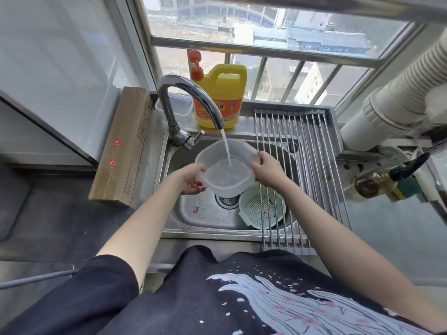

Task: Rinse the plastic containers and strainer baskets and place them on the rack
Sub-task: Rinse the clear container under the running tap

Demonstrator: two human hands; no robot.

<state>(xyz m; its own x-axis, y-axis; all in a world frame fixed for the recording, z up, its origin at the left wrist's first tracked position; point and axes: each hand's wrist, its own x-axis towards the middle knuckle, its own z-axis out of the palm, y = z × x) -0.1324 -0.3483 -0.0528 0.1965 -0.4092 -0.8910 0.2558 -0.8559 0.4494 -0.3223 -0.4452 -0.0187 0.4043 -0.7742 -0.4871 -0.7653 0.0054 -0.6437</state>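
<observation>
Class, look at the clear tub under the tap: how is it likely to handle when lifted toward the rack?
The tub is thin translucent plastic, so probably light and slightly flexible. Water is pooling inside, so it likely gets heavier and may slosh if tilted. It looks wet, so possibly slippery; the left hand and right hand grip opposite rims.

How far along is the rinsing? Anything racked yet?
Nothing racked yet: the rack over the sink's right side holds nothing that shows. In hand: both hands, left hand and right hand, hold a clear container under the running faucet, water pouring in. Left: a green strainer basket sits in the sink, partly under the rack; another clear container stands behind the faucet.
</observation>
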